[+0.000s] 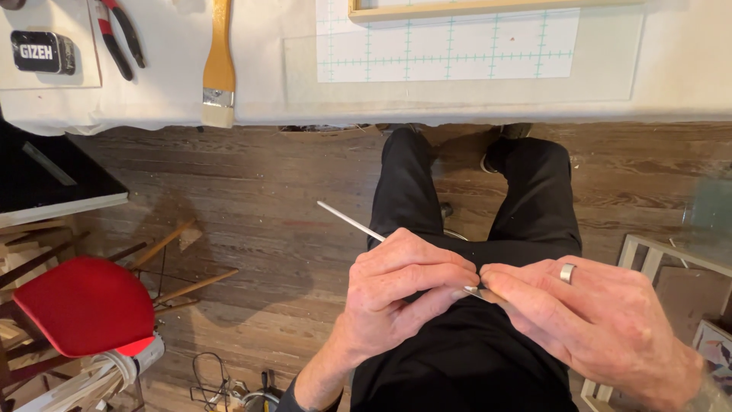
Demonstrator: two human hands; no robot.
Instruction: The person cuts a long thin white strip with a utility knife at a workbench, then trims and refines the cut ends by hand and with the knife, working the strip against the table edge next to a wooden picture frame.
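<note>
One thin metal strip [347, 220] is pinched between two hands over the lap: the left hand [404, 294] curls closed around its middle, and the right hand [602, 317], wearing one ring [567, 272], grips its near end. On the counter [686, 84] lie one paintbrush [219, 65], one pair of pliers [118, 34] and one gridded mat [450, 46]. One red chair [88, 305] stands left.

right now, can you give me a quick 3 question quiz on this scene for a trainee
1. True or false: both hands hold the thin metal rod.
2. Which hand wears a ring? A) left hand B) right hand
3. Which tool lies on the table between the pliers and the grid mat?

Key: 1 true; 2 B; 3 the paintbrush.
</note>
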